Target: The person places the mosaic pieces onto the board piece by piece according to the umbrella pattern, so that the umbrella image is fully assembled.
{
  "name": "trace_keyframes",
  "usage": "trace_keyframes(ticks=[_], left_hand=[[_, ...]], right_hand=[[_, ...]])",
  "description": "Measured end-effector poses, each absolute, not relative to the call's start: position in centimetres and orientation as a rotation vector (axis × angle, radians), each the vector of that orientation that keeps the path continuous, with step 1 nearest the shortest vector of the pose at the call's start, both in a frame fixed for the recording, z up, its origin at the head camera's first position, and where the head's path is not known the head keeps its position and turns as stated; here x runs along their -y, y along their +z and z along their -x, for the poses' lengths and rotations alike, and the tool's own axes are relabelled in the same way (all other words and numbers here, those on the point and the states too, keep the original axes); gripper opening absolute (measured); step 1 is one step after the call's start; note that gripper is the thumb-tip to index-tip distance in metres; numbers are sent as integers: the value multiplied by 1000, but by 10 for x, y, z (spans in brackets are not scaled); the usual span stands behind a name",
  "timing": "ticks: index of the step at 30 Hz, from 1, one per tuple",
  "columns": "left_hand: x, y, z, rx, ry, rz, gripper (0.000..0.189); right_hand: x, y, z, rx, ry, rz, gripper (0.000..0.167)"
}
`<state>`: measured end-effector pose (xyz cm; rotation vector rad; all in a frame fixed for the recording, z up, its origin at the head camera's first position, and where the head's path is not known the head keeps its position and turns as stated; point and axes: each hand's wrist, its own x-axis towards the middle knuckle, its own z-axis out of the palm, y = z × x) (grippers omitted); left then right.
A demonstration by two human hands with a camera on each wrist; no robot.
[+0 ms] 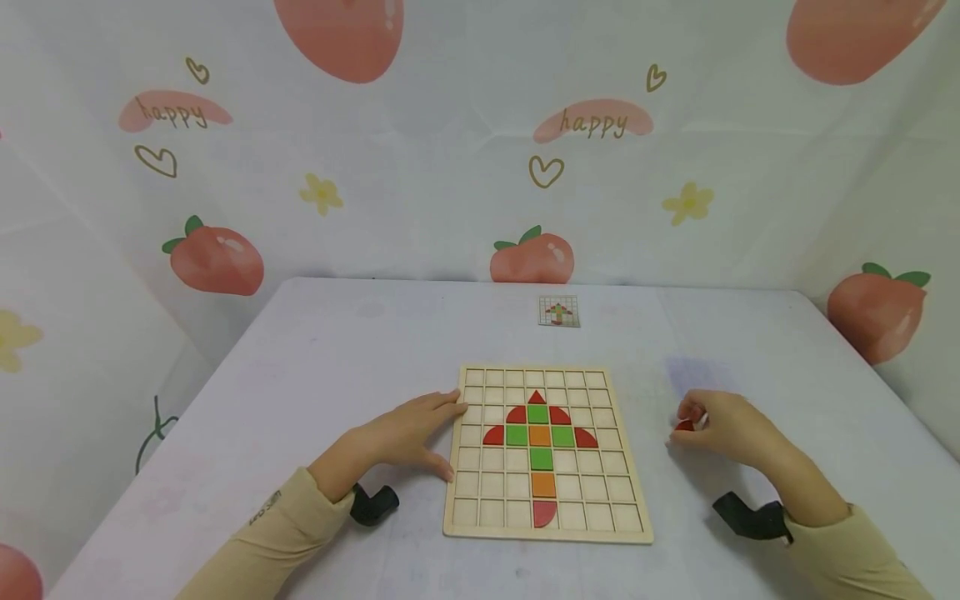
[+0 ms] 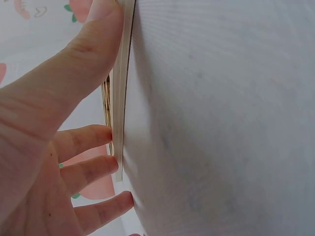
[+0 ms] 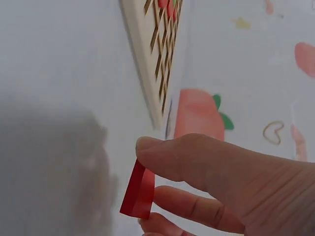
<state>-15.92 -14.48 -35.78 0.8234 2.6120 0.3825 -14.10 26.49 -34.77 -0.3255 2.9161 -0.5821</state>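
Observation:
A wooden grid board point(image 1: 492, 512) lies on the table between the hands. On it, green squares point(image 1: 541, 459), orange squares point(image 1: 539, 436), red quarter-round pieces point(image 1: 545, 514) and a red triangle point(image 1: 536, 397) form an arrow-like figure. My left hand point(image 1: 407, 430) rests against the board's left edge, fingers and thumb spread; the left wrist view shows the thumb and fingertips at its side. To the right of the board, my right hand point(image 1: 726, 427) pinches a red piece point(image 3: 138, 192) between thumb and fingers, apart from the board. The piece's full outline is partly hidden by the fingers.
A small pattern card point(image 1: 558, 311) showing a similar figure lies behind the board, near the table's back edge. Behind the table hangs a white cloth point(image 1: 442, 167) printed with peaches. Black wrist mounts point(image 1: 752, 517) sit on both wrists.

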Motion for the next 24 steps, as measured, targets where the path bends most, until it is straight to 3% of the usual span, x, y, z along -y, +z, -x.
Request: trace_keyframes(ticks=[15,24], left_hand=[[144,-357,160,-2607,384,-837,92],[145,-357,160,-2603,387,-825,92]], right_hand=[[-189,-335,128,-2819,-695,624,25],[-156,-342,118,-2740,-731,982,21]])
